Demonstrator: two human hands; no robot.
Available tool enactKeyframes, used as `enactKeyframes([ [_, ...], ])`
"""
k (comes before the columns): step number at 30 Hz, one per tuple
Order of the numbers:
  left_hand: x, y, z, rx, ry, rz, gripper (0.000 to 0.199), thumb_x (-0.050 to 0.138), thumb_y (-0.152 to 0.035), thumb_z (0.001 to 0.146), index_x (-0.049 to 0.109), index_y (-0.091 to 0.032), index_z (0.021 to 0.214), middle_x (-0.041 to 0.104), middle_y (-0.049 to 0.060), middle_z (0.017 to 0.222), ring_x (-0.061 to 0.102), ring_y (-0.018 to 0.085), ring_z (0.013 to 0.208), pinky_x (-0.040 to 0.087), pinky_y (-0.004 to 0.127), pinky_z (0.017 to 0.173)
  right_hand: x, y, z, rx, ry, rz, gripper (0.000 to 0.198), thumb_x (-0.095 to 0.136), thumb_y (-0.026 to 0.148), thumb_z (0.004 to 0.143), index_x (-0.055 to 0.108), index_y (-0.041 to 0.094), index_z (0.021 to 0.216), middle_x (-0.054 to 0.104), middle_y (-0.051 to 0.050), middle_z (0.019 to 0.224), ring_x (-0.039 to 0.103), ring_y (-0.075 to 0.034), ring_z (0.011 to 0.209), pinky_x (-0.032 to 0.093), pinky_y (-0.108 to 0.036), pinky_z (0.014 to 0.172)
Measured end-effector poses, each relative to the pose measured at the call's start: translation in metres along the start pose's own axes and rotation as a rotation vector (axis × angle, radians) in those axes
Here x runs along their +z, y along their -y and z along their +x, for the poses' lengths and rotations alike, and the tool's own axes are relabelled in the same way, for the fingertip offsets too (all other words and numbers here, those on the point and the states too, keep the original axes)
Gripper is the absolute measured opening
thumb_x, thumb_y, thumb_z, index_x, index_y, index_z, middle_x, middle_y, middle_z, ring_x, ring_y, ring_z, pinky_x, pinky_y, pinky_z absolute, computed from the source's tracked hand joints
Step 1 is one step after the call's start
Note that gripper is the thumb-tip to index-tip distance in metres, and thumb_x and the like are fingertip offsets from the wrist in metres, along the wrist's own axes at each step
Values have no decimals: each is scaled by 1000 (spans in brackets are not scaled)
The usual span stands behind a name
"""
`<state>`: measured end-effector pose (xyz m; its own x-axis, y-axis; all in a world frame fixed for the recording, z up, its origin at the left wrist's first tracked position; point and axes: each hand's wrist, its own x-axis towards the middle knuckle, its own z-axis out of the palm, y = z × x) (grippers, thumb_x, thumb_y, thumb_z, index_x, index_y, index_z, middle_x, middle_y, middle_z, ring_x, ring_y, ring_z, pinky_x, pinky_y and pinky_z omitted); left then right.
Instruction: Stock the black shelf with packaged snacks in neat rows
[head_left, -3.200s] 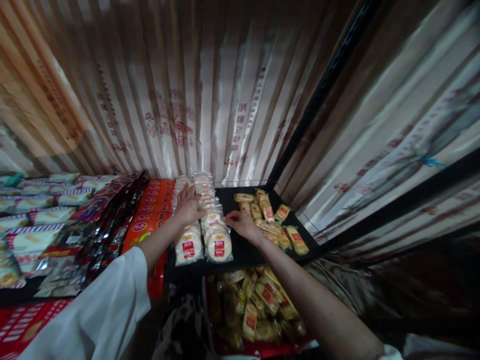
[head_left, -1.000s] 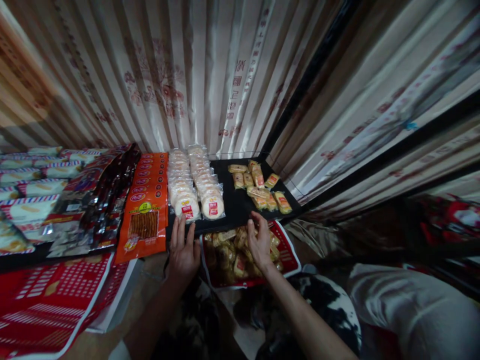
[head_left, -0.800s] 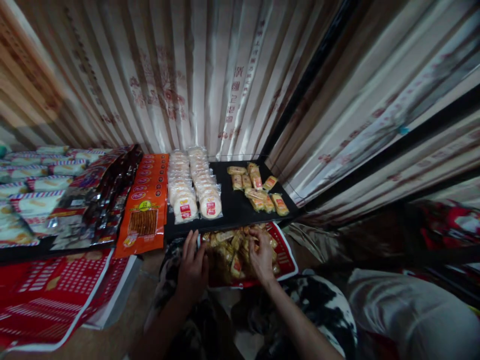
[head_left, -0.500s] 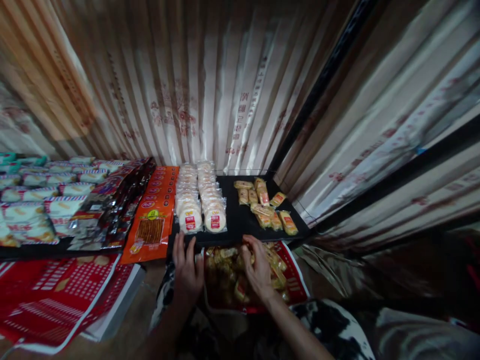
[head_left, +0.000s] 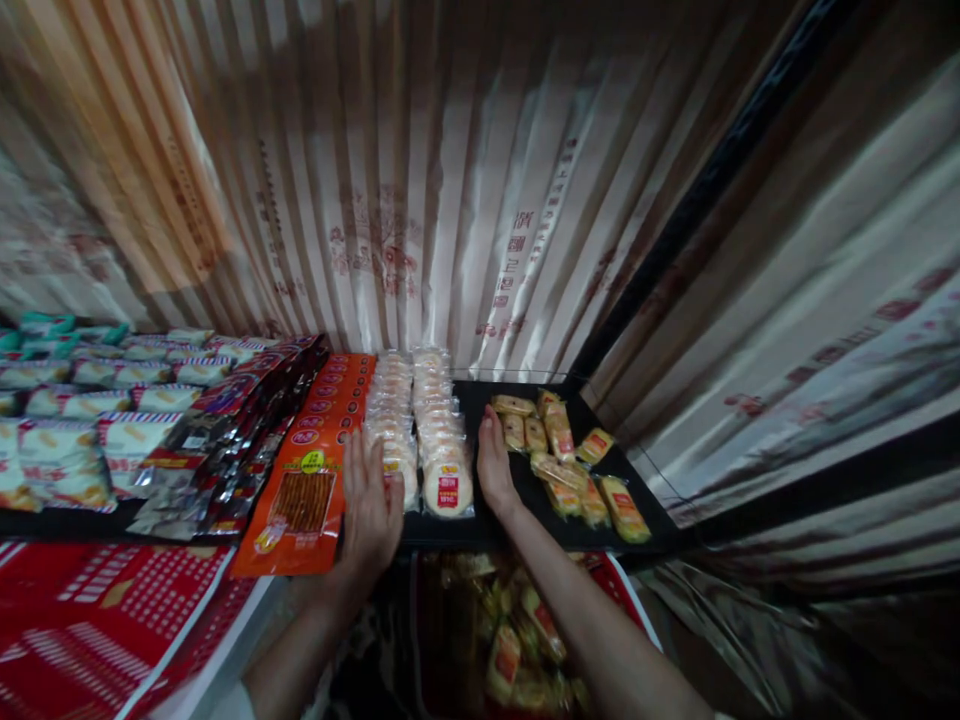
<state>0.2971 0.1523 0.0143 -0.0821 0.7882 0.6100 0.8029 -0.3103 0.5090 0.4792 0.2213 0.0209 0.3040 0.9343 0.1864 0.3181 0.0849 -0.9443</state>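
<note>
Two rows of round white crackers in clear wrappers (head_left: 448, 480) stand on the black shelf (head_left: 517, 505). My left hand (head_left: 369, 505) lies flat along the left row, fingers stretched out, between it and an orange snack packet (head_left: 307, 490). On the other side my right hand (head_left: 495, 465) is held upright with fingers straight, just right of the right row; whether it touches the wrappers I cannot tell. Neither hand grips anything. To its right lie several yellow wrapped snack bars (head_left: 559, 430), loosely scattered.
Dark foil packets (head_left: 232, 440) and white snack bags (head_left: 67, 460) fill the shelf's left part. Below its edge is an open red bag (head_left: 611, 575) with more yellow bars. Another red bag (head_left: 90, 620) lies lower left. Pleated curtains (head_left: 420, 200) hang behind.
Both hands have moved forward from the shelf's front edge and the open red bag to either side of the cracker rows. The view has shifted slightly. The crackers look about the same.
</note>
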Motion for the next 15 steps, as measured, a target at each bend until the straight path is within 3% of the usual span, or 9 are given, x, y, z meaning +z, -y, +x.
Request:
enactKeyframes([
  [2, 4, -13, -7, 155, 46, 41, 45, 42, -19, 87, 40, -14, 132, 17, 16, 151, 8, 30, 140, 25, 54, 108, 8, -1, 1, 26, 11, 21, 68, 23, 61, 88, 31, 18, 140, 32, -9, 146, 27, -20, 135, 19, -39, 112],
  [6, 24, -32, -25, 364, 111, 127, 43, 42, -13, 83, 48, -15, 126, 39, 15, 142, 18, 30, 138, 34, 50, 103, 19, -4, -3, 35, 29, 65, 66, 24, 61, 88, 32, 20, 139, 35, -8, 145, 33, -19, 133, 23, -38, 111],
  [10, 43, -38, -28, 380, 13, 174, 42, 41, -13, 83, 51, -14, 124, 48, 15, 135, 27, 28, 135, 34, 46, 103, 18, -13, 10, 44, 19, 131, 63, 29, 60, 87, 39, 22, 136, 39, -7, 143, 37, -20, 131, 28, -41, 109],
  [15, 46, -35, -20, 397, 6, 147, 44, 44, -20, 83, 51, -21, 127, 49, 11, 135, 33, 28, 132, 32, 45, 103, 16, -28, 65, 49, 62, 183, 67, 23, 67, 85, 44, 24, 133, 44, -7, 140, 41, -21, 128, 36, -43, 105],
])
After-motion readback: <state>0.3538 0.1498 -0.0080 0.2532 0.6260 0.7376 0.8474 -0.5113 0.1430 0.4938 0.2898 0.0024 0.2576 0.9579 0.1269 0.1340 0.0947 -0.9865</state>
